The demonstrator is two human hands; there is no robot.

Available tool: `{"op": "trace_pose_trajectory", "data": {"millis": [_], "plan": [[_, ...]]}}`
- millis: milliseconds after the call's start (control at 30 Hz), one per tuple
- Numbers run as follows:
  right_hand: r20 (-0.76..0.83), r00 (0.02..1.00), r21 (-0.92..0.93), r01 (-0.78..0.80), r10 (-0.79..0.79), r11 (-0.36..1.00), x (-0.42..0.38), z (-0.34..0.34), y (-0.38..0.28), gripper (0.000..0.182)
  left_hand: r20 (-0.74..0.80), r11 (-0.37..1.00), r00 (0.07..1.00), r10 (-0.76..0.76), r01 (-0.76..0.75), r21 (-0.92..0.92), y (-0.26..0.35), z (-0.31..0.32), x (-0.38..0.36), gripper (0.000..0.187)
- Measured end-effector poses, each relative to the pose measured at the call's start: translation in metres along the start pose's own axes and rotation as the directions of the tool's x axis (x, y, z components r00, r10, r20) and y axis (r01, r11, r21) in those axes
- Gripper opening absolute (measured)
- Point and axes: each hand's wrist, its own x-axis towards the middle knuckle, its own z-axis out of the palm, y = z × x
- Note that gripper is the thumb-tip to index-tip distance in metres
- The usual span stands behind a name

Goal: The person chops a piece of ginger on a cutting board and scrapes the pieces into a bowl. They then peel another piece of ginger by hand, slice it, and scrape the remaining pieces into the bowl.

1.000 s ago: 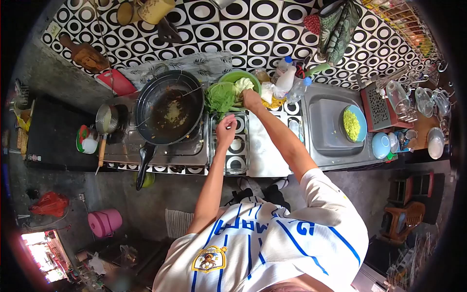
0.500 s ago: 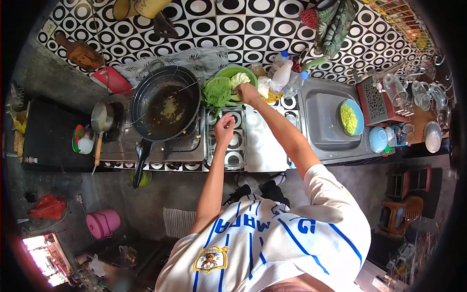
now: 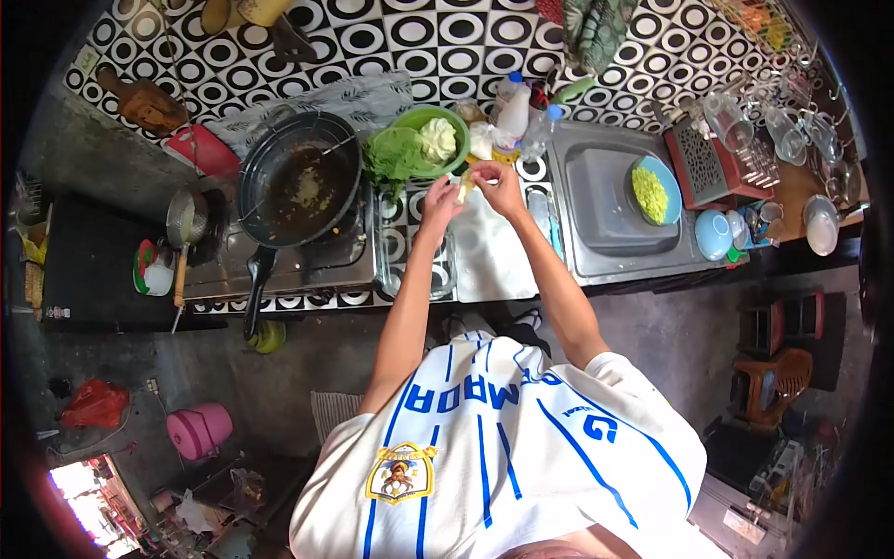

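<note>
My left hand (image 3: 440, 207) and my right hand (image 3: 501, 189) are close together above the top of a white cutting board (image 3: 489, 250). Between their fingertips is a small pale-yellow piece (image 3: 466, 186), its kind too small to make out; both hands pinch it. Just beyond them stands a green bowl (image 3: 465, 156) holding a pale, ruffled vegetable (image 3: 438, 142) like cauliflower or cabbage. Leafy greens (image 3: 394, 156) hang over the bowl's left side. A clear glass dish (image 3: 389, 265) lies left of the board, partly behind my left forearm.
On the left, a black wok (image 3: 345, 191) sits on the stove, its handle over the front edge. Bottles (image 3: 512, 116) stand behind the board. To the right, a blue plate of chopped yellow-green food (image 3: 649, 194) rests at the sink (image 3: 565, 261).
My right hand has come out of the green bowl toward me. My left hand has moved up to meet it, and both now hold the pale-yellow piece. The camera view has shifted.
</note>
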Motion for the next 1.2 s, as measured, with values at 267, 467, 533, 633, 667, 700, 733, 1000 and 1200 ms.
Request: {"op": "trace_pose_trajectory", "data": {"millis": [267, 467, 533, 633, 667, 700, 733, 1000, 1200], "plan": [[-0.057, 0.953, 0.552, -0.218, 0.298, 0.805, -0.06, -0.034, 0.004, 0.043, 0.134, 0.996, 0.988, -0.076, 0.081, -0.031, -0.027, 0.035, -0.018, 0.048], [-0.146, 0.903, 0.512, -0.281, 0.405, 0.812, -0.09, -0.041, -0.002, 0.039, 0.212, 0.996, 0.973, -0.087, 0.081, 0.038, -0.026, 0.049, -0.037, 0.054], [-0.124, 0.902, 0.539, -0.288, 0.412, 0.792, -0.096, -0.041, -0.005, 0.038, 0.236, 0.983, 0.971, 0.048, -0.087, 0.159, -0.03, 0.049, -0.04, 0.053], [-0.092, 0.889, 0.561, -0.326, 0.449, 0.761, -0.098, -0.042, -0.012, 0.039, 0.267, 0.943, 0.95, 0.164, -0.23, 0.239, -0.032, 0.048, -0.044, 0.05], [-0.08, 0.881, 0.571, -0.343, 0.467, 0.746, -0.099, -0.042, -0.015, 0.039, 0.262, 0.956, 0.954, 0.147, -0.205, 0.211, -0.031, 0.048, -0.045, 0.047], [-0.066, 0.872, 0.582, -0.361, 0.485, 0.729, -0.099, -0.042, -0.02, 0.039, 0.256, 0.966, 0.958, 0.13, -0.18, 0.183, -0.027, 0.047, -0.048, 0.045], [-0.079, 0.865, 0.54, -0.381, 0.496, 0.751, -0.099, -0.041, -0.026, 0.038, 0.254, 0.963, 0.96, 0.117, -0.172, 0.205, -0.023, 0.046, -0.052, 0.043], [0.022, 0.919, 0.535, -0.342, 0.393, 0.772, -0.09, -0.037, -0.039, 0.029, 0.13, 0.968, 0.98, 0.152, -0.174, 0.182, -0.001, 0.035, -0.066, 0.03], [-0.084, 0.914, 0.547, -0.29, 0.397, 0.785, -0.092, -0.031, -0.046, 0.017, 0.032, 0.922, 0.947, 0.32, -0.319, 0.221, -0.011, 0.032, -0.057, 0.025]]}}
